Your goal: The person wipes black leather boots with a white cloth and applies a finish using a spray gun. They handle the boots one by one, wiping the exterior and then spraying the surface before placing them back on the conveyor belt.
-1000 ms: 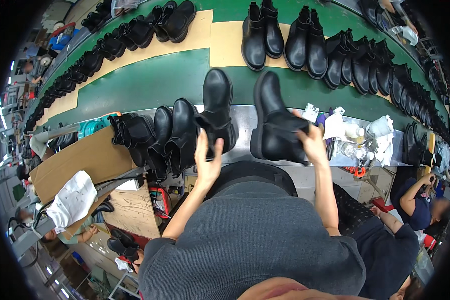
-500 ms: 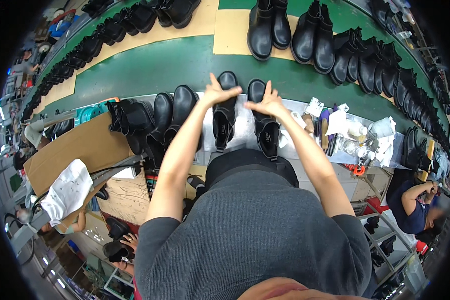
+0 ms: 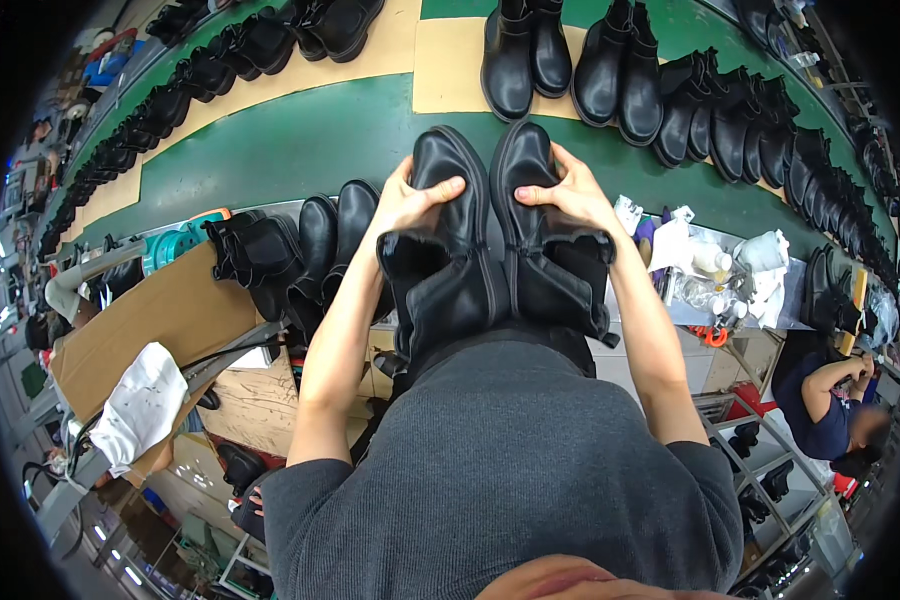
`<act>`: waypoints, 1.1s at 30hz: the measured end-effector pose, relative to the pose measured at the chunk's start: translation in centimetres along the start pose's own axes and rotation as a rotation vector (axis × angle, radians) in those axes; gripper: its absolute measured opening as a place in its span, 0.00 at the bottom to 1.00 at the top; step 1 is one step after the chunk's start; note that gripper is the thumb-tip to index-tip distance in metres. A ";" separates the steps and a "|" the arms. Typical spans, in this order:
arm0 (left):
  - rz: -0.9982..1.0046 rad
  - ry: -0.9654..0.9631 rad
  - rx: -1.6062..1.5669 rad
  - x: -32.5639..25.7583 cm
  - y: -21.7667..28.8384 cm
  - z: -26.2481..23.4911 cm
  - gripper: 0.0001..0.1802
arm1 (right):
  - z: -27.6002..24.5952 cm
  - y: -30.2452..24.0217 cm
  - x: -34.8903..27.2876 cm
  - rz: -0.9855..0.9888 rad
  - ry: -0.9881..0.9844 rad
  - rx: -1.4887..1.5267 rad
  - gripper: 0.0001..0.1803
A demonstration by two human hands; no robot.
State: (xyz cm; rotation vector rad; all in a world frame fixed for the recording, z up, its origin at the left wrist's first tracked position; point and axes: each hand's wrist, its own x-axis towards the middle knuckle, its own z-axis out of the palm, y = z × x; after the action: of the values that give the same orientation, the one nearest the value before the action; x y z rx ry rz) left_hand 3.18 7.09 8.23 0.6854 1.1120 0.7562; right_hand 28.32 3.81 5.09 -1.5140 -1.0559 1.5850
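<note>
Two black leather ankle boots are up in front of me, side by side, with their soles turned toward each other and toes pointing away. My left hand (image 3: 417,199) grips the left boot (image 3: 448,260) around its forefoot, thumb across the upper. Around the forefoot of the right boot (image 3: 536,262) my right hand (image 3: 568,190) is closed in the same way, its thumb on the vamp. Both boot openings face outward, toward my forearms. The fingers behind each boot are partly hidden.
A green conveyor belt (image 3: 270,140) curves ahead, carrying rows of black boots (image 3: 510,65) on tan card. Left of me stand more boots (image 3: 357,225) beside a cardboard sheet (image 3: 155,330). White rags and small bottles (image 3: 710,262) lie on the right. A co-worker (image 3: 820,400) is at far right.
Both hands have closed on the boots, which were standing upright on the metal ledge. The pair is now lifted nearer and tilted sole to sole.
</note>
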 end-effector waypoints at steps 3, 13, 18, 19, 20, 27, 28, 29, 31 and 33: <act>0.010 -0.103 0.113 -1.3 1.1 0.5 0.50 | 0.2 0.1 -0.3 -0.083 -0.016 -0.091 0.61; -0.136 0.012 0.358 -0.5 2.9 1.9 0.61 | 1.3 -2.2 -1.1 -0.010 0.060 -0.268 0.56; 0.001 -0.046 0.368 0.8 -0.1 0.2 0.57 | 1.9 -2.1 -2.0 -0.105 0.120 -0.156 0.46; 0.018 -0.047 0.378 0.7 -0.1 0.2 0.60 | 2.0 -2.5 -2.3 -0.110 0.135 -0.148 0.44; 0.020 -0.029 0.364 0.3 -0.1 0.3 0.58 | 2.2 -2.7 -2.4 -0.103 0.136 -0.155 0.44; 0.021 -0.195 0.302 -1.7 2.6 1.2 0.46 | 2.3 -3.2 -2.6 -0.116 0.139 -0.138 0.43; 0.046 -0.180 0.357 -1.5 2.3 0.9 0.45 | 2.3 -3.3 -2.6 -0.120 0.131 -0.127 0.43; 0.071 -0.165 0.413 -1.4 2.1 0.7 0.44 | 2.3 -3.0 -2.5 -0.135 0.126 -0.123 0.42; 0.049 -0.168 0.306 -1.5 1.7 0.7 0.40 | 1.9 -2.3 -2.1 -0.166 0.122 -0.122 0.40; 0.037 -0.182 0.118 -1.4 0.8 0.1 0.37 | 0.8 -2.6 -2.4 -0.097 0.055 0.101 0.36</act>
State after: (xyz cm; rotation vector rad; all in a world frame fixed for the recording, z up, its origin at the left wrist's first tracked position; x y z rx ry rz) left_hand 2.76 6.37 9.65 0.8594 0.9847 0.6496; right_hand 27.59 2.72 8.41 -1.4102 -0.9891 1.4990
